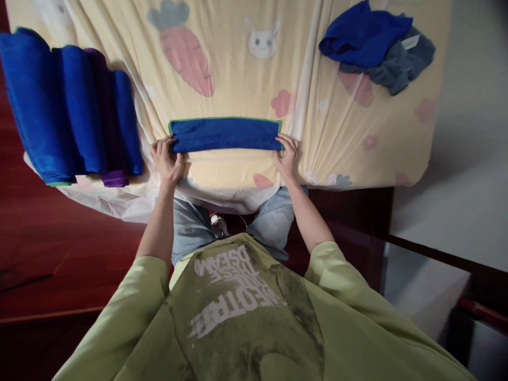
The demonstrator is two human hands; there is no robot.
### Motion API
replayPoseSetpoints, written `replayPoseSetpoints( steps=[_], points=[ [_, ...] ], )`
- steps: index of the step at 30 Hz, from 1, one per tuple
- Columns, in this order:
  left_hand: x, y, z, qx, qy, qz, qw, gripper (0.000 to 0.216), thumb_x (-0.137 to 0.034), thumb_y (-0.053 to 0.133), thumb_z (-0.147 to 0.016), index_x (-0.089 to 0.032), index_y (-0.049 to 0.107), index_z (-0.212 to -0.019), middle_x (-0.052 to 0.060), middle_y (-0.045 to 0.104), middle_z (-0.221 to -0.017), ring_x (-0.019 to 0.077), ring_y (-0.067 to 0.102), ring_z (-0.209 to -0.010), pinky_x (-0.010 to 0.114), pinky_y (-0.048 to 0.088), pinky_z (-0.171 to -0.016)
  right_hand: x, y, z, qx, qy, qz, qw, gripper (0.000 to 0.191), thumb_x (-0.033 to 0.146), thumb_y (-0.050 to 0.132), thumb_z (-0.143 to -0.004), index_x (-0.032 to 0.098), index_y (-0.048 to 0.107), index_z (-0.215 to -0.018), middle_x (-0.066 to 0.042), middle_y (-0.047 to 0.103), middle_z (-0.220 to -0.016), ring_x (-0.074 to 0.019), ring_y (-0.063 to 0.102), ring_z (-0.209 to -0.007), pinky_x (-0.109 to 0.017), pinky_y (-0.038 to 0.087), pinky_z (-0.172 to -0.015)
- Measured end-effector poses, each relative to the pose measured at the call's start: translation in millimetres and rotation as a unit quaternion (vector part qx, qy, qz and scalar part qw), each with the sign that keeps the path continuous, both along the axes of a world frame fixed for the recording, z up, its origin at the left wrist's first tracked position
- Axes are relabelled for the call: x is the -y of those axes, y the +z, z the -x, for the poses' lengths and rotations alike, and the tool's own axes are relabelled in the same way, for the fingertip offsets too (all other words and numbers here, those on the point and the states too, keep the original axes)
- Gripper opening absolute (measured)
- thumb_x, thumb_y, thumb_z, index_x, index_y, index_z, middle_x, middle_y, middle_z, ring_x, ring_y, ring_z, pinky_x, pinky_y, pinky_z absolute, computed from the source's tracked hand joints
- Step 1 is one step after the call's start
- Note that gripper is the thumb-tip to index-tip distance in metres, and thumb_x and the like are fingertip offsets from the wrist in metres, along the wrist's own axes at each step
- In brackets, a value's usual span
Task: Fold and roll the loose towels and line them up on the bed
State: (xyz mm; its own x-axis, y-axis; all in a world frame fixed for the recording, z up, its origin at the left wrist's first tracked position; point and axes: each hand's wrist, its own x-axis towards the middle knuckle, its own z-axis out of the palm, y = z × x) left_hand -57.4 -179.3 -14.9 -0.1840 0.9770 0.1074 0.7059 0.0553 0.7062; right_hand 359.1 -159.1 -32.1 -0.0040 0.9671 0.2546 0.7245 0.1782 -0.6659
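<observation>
A blue towel (226,134) with green edging lies flat in front of me, folded into a long narrow strip. At its left end, my left hand (167,157) pinches the short edge, fingers on top and thumb at the lower corner. My right hand (286,154) grips the opposite short edge in the same way. Both hands rest on the yellow patterned sheet (230,172) under the towel. Parts of the fingertips are hidden at the towel's ends.
Several rolled blue and purple towels (85,106) stand side by side at the left. A crumpled blue cloth (363,34) and a grey-blue cloth (400,63) lie at the far right. The sheet's front edge hangs over my knees; a pale wall (476,132) rises on the right.
</observation>
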Motion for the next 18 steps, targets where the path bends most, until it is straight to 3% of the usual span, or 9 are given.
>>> replayPoseSetpoints(
  steps=[7, 10, 14, 18],
  points=[
    [0.5, -0.8, 4.2, 0.037, 0.020, -0.016, 0.999, 0.040, -0.034, 0.061, -0.088, -0.024, 0.063, -0.126, 0.012, 0.060, -0.137, 0.0320, 0.044, -0.142, 0.052, 0.037, -0.119, 2.7, -7.1, 0.6, -0.027, -0.028, -0.029, 0.999, 0.032, 0.039, 0.048, -0.101, 0.024, 0.068, -0.120, -0.010, 0.066, -0.134, -0.0284, 0.058, -0.134, -0.059, 0.042, -0.116],
    [1.9, -1.4, 4.7, 0.039, 0.032, -0.009, 0.999, 0.028, -0.040, 0.054, -0.095, -0.020, 0.067, -0.110, 0.011, 0.064, -0.128, 0.0309, 0.038, -0.146, 0.052, 0.037, -0.116, 7.0, -8.3, 0.7, -0.037, -0.029, -0.039, 0.998, 0.033, 0.042, 0.047, -0.101, 0.024, 0.068, -0.119, -0.010, 0.068, -0.129, -0.0284, 0.059, -0.130, -0.057, 0.045, -0.114],
    [3.7, -5.5, 7.6, 0.046, 0.005, 0.001, 0.999, 0.051, -0.045, 0.031, -0.107, -0.015, 0.062, -0.080, 0.009, 0.067, -0.102, 0.0303, 0.031, -0.149, 0.054, 0.034, -0.111, 8.8, -7.4, 0.1, -0.034, -0.016, -0.021, 0.999, 0.033, 0.044, 0.050, -0.100, 0.025, 0.069, -0.118, -0.009, 0.071, -0.120, -0.0283, 0.061, -0.124, -0.053, 0.048, -0.112],
    [4.8, -5.8, 7.7, 0.049, 0.005, 0.018, 0.999, 0.051, -0.046, 0.032, -0.109, -0.017, 0.056, -0.075, 0.008, 0.065, -0.097, 0.0294, 0.035, -0.146, 0.052, 0.036, -0.107, 8.6, -6.2, -0.3, -0.029, -0.020, -0.013, 0.999, 0.034, 0.047, 0.052, -0.099, 0.025, 0.069, -0.118, -0.009, 0.071, -0.118, -0.0287, 0.061, -0.122, -0.052, 0.049, -0.110]
  ],
)
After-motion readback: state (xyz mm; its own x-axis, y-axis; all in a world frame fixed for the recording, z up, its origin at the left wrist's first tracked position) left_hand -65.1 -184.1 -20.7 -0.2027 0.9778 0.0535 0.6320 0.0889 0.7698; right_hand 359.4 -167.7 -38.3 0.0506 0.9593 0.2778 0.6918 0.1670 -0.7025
